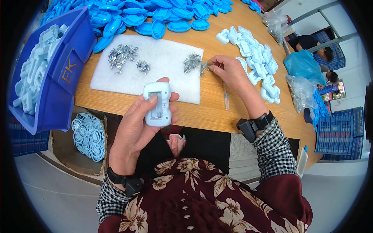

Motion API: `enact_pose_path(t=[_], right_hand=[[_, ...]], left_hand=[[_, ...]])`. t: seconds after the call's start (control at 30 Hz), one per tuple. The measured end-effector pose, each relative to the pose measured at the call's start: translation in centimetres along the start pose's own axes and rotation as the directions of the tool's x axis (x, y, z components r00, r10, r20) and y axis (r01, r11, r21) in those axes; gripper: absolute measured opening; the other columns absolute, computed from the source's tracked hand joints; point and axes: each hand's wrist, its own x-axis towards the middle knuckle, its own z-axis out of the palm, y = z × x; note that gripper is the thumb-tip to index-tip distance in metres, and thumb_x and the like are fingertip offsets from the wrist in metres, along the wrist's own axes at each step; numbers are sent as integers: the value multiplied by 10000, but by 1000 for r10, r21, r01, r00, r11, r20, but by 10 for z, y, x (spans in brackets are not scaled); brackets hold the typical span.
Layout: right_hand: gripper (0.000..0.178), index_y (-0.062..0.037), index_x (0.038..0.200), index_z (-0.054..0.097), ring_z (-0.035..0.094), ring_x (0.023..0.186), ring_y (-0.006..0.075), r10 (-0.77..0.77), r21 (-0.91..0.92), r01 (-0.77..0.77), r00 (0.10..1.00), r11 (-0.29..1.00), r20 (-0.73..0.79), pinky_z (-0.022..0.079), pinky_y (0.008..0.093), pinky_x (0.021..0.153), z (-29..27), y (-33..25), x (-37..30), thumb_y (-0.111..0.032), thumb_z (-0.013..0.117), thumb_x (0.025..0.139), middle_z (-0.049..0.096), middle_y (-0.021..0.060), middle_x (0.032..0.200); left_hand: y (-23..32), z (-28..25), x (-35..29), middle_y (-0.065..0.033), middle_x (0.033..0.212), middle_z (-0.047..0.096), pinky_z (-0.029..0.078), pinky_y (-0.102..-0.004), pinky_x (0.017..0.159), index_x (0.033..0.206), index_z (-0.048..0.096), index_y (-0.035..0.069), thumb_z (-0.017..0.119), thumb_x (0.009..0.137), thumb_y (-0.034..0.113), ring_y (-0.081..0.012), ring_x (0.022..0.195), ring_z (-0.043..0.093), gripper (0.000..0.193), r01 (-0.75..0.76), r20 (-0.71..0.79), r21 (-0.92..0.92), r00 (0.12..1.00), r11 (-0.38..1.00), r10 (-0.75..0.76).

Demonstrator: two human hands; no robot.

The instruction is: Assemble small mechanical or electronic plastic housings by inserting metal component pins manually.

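Observation:
My left hand (pixel 136 116) is closed round a pale blue plastic housing (pixel 166 104), held up in front of me with its open battery compartment facing me. The thumb rests at the upper end of that compartment. At the right edge of a white foam sheet (pixel 167 50), my right hand (pixel 229 72) pinches small metal pieces (pixel 204 69), which look like battery contacts. A pile of similar metal pieces (pixel 192 62) lies just left of the fingertips. Two more heaps of metal pieces (pixel 122 56) sit farther left on the foam. How many pieces the right fingers grip is too small to tell.
A screwdriver (pixel 226 99) with a clear handle lies below my right hand. Pale blue housings (pixel 256 54) are piled to the right, bright blue oval shells (pixel 163 13) at the back. A blue bin (pixel 77 50) stands left, a cardboard box (pixel 64 149) below it. Two people work far right.

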Motion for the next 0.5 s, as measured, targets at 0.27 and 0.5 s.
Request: enact_pose_path(t=[0.27, 0.5], right_hand=[[136, -23, 988, 655, 535, 713, 60, 161, 99, -160, 987, 982, 4, 444, 251, 642, 0, 3, -10, -138, 691, 924, 602, -36, 794], [154, -19, 1053, 631, 550, 826, 64, -27, 651, -93, 985, 753, 172, 455, 221, 749, 7, -50, -51, -116, 676, 941, 603, -21, 948]], left_hand=[[3, 14, 2, -137, 1107, 663, 592, -384, 859, 1485, 388, 57, 589, 983, 144, -192, 971, 677, 547, 24, -95, 128, 995, 991, -12], [-8, 25, 25, -73, 1024, 654, 592, -339, 832, 1437, 450, 35, 643, 945, 131, -155, 912, 661, 537, 58, -121, 132, 992, 989, -42]])
